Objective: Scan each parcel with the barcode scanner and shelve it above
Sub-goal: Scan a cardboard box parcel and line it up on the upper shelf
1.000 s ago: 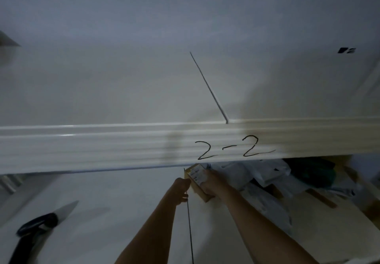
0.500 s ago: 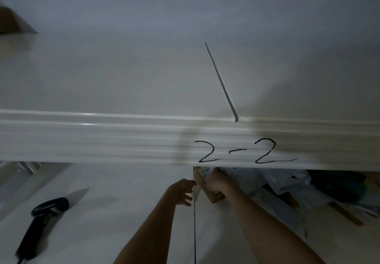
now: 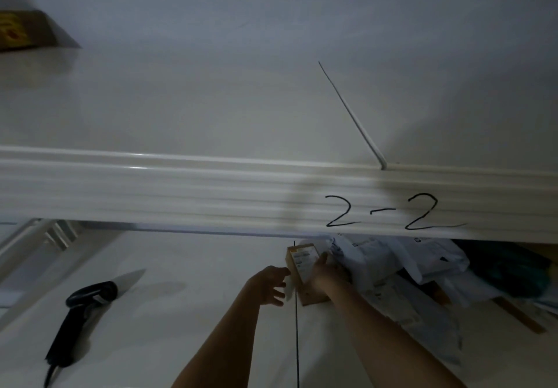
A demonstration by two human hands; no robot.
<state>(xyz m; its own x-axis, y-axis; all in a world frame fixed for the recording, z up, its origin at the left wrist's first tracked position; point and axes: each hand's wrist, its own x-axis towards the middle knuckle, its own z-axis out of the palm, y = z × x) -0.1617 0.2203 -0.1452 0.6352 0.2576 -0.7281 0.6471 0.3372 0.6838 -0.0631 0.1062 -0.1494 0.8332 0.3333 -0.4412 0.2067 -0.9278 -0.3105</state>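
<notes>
A small brown cardboard parcel (image 3: 302, 264) with a white label lies on the lower white surface, just under the shelf edge. My right hand (image 3: 327, 271) grips its right side. My left hand (image 3: 268, 283) hovers just left of the parcel with fingers spread and relaxed, holding nothing. The black barcode scanner (image 3: 77, 318) lies on the surface at the lower left, well apart from both hands. The white upper shelf (image 3: 181, 109) spans the frame, its front edge marked "2-2" (image 3: 392, 214).
A heap of white and dark bagged parcels (image 3: 422, 270) lies to the right under the shelf. A brown box (image 3: 27, 29) stands at the shelf's far left. A thin divider rod (image 3: 351, 116) crosses the shelf. A black seam (image 3: 297, 342) runs down the lower surface.
The view has shifted left, so the shelf marking and parcel heap sit further right and the brown box shows more. My right hand has drawn the parcel a little out from under the shelf edge.
</notes>
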